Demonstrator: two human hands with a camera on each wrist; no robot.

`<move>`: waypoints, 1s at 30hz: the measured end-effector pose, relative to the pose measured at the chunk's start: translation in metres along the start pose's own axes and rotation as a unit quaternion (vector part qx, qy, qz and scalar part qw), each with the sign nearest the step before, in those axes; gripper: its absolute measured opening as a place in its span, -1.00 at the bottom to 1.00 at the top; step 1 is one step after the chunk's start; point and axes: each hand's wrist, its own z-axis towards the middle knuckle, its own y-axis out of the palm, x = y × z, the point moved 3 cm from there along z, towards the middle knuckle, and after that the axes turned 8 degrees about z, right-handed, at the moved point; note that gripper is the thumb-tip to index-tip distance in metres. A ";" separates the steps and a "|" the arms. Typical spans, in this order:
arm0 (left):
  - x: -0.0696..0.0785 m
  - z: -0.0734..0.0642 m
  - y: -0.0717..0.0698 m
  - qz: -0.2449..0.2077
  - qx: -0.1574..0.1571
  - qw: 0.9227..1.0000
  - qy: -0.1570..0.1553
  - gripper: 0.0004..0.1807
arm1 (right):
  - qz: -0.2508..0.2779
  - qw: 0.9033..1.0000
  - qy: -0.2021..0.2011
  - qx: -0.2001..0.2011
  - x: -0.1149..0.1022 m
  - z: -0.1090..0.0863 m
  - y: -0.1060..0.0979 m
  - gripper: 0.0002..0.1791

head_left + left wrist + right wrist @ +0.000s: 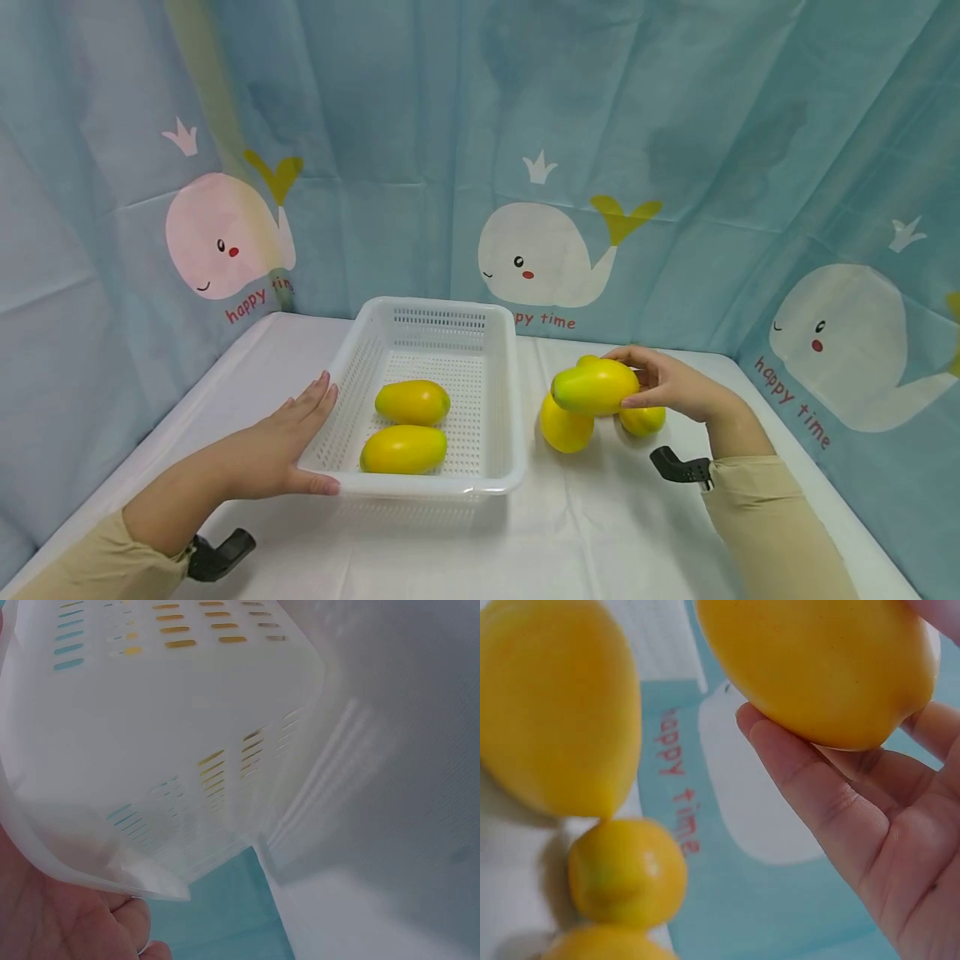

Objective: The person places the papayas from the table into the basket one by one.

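Note:
My right hand [678, 385] holds a yellow mango [596, 387] with a green tip, lifted above other yellow fruit on the right. In the right wrist view the fingers grip one end of this mango [832, 667]. My left hand [281, 442] lies against the left side of a white plastic basket [516, 400], fingers straight along the rim and thumb at the front corner. Inside the basket sit two mangoes, a rear one [412, 403] and a front one [403, 450]. The left wrist view shows the slotted basket wall [150, 712] and part of the left hand [67, 922].
Beneath the held mango lie a large yellow fruit [566, 429] and a yellow-green fruit [643, 422], with a small round yellow fruit [626, 874] among them. A white cloth covers the table [600, 533]. Blue whale-print curtains [405, 150] enclose the back and sides.

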 end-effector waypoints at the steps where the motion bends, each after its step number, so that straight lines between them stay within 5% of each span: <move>1: 0.000 0.000 0.000 -0.002 -0.001 1.000 0.002 0.34 | -0.001 1.000 0.003 -0.002 -0.002 0.004 0.001 -0.43; 7: 0.002 -0.001 -0.002 0.001 -0.001 1.000 0.002 0.34 | 0.006 1.000 0.025 -0.010 -0.019 0.027 0.012 -0.41; 30: 0.004 -0.002 -0.003 0.002 0.010 1.000 -0.002 0.36 | -0.066 0.996 0.005 -0.051 -0.060 0.104 0.061 -0.37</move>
